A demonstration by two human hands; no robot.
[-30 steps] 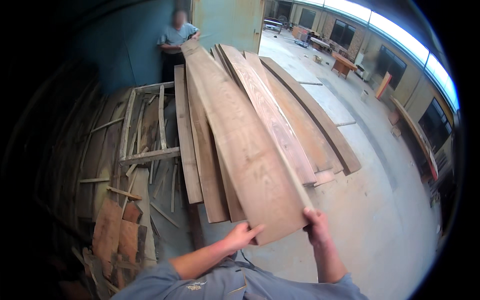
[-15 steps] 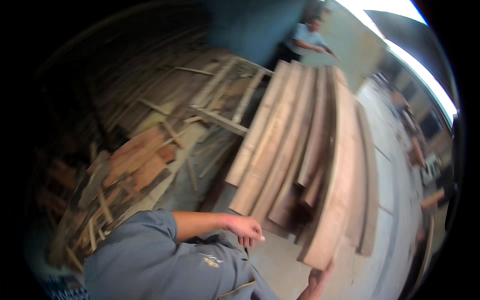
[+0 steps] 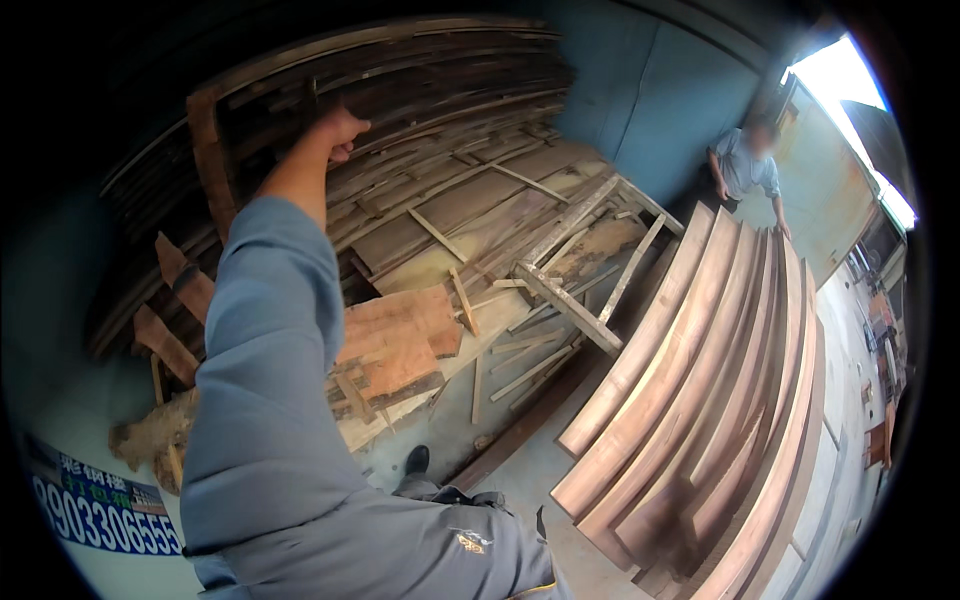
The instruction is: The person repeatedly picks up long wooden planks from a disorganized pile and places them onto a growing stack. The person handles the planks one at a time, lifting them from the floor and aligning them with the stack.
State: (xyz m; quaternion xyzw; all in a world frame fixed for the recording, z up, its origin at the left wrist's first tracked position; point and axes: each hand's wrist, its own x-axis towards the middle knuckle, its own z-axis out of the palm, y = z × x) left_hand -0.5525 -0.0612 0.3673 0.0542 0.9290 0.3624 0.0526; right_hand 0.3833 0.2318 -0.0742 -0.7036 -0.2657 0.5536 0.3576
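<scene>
- Left hand [image 3: 338, 130], fingers loosely curled and holding nothing, reaches near the stacked planks [image 3: 440, 120]; right hand out of view.
- Those boards look long, stiff, heavy, rough: best gripped at an end edge.

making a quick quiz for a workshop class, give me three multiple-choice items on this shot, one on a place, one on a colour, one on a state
1. Where is the left hand?
A. raised toward the wall stack of planks
B. on the floor
C. on the long boards

2. What colour is the sleeve of that arm?
A. red
B. grey-blue
C. yellow

3. How is the left hand?
A. gripping a board
B. loosely curled, empty
C. holding a hammer

Key: 1 A, the arm stretches up to the stacked planks. 2 B, the cloth is grey-blue. 3 B, the fingers curl with nothing in them.
</scene>
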